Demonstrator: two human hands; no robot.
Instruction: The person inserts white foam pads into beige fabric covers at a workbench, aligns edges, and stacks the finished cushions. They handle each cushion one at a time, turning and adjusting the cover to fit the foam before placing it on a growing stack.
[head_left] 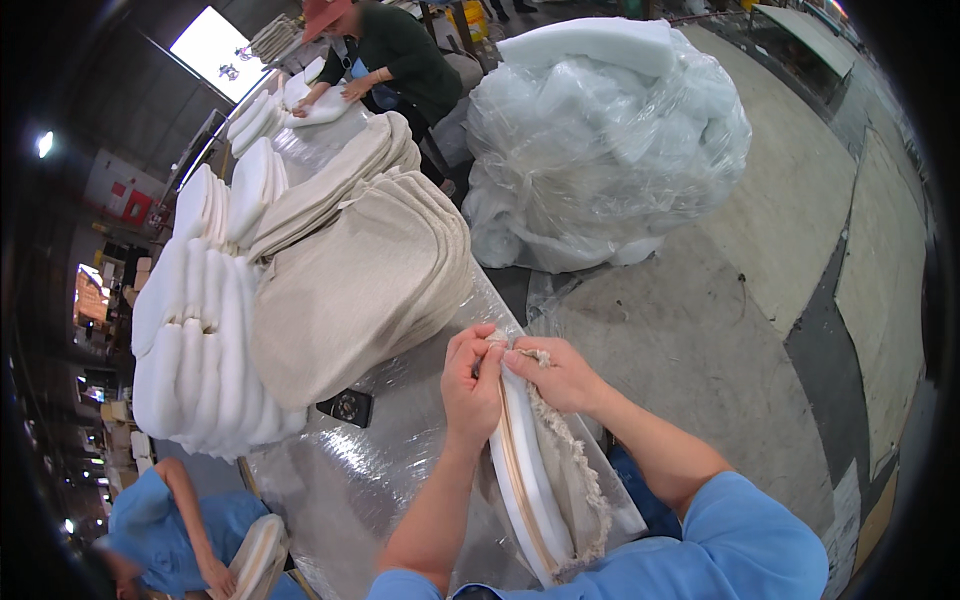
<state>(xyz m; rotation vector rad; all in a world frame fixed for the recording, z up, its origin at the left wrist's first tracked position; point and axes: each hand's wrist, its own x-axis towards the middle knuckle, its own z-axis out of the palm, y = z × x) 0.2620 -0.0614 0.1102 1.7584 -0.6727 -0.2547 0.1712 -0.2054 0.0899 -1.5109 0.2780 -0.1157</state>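
Observation:
Near the table's right edge, both my hands grip the far end of a beige cushion cover (578, 475). A white foam pad (535, 480) shows inside its opening. Tan zipper tape (514, 445) runs lengthwise along the pad, and the cover's seam edge is frayed. My left hand (472, 385) pinches the cover's tip from the left, fingers curled. Against it, my right hand (556, 378) is closed on the fabric with the thumb on top. The cushion's near end rests against my body. Just what lies between the fingertips is hidden.
Beige cushion covers (350, 275) lie piled on the plastic-covered table (335, 490), beside stacked white pads (190, 370) and a dark phone-like device (347, 407). A large plastic bag of padding (605, 150) stands beyond. One co-worker (425, 65) handles pads; another (180, 530) holds a cushion.

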